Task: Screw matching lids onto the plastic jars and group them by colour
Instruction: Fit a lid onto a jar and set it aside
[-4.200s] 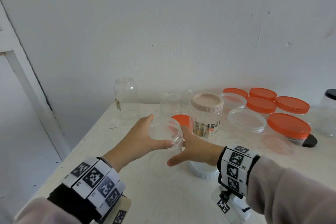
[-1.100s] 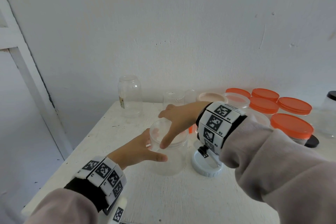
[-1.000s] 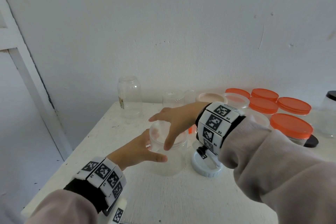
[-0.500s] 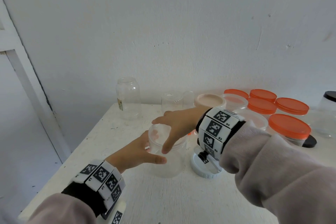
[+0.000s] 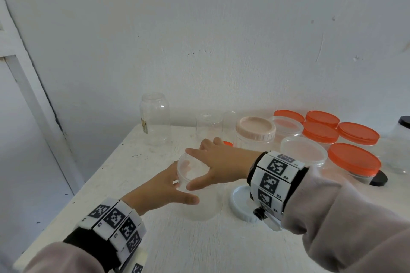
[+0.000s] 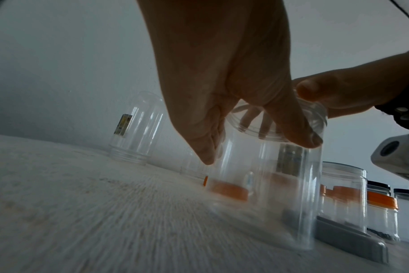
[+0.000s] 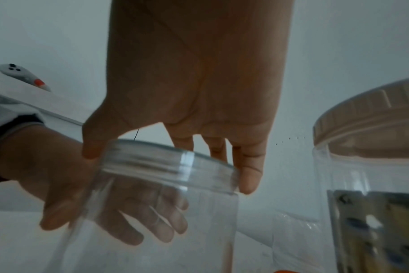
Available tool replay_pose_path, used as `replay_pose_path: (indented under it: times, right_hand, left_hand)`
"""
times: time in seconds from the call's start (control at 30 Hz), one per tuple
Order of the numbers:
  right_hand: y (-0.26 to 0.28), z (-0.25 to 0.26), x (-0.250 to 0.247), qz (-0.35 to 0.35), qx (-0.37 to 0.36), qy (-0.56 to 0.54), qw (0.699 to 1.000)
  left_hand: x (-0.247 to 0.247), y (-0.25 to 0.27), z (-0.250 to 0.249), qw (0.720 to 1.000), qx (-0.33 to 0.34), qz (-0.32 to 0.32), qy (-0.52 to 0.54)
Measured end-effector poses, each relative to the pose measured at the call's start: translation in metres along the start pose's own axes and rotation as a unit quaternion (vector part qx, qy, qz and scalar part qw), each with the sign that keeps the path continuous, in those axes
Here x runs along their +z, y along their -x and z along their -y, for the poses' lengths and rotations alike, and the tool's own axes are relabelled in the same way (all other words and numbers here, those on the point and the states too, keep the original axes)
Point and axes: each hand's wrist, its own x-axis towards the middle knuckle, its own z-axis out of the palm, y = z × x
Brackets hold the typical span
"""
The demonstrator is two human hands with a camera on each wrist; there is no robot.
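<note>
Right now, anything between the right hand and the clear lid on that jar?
Nothing visible. The right hand already sits on the clear lid, thumb and fingers around its rim, atop the clear jar. The left hand holds the jar's side lower down, clear of the lid.

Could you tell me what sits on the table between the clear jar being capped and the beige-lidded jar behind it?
A small orange lid lies flat there, partly hidden by the right hand in the head view.
</note>
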Motion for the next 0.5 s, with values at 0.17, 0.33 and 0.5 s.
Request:
replay_pose_path:
  times: [0.17, 0.33, 0.5]
  right_hand:
    - [0.001, -0.004, 0.007, -0.009, -0.016, -0.015, 1.0]
    - [0.006, -0.009, 0.016, -0.034, -0.028, -0.08, 0.996]
    - [0.016, -0.027, 0.024, -0.032, -0.048, -0.175, 0.983]
  left_hand:
    - [0.0, 0.0, -0.004, 1.0, -0.009, 0.005, 0.007]
    - [-0.001, 0.0, 0.0, 1.0, -0.014, 0.008, 0.009]
    - [-0.001, 0.0, 0.003, 1.0, -0.018, 0.0, 0.011]
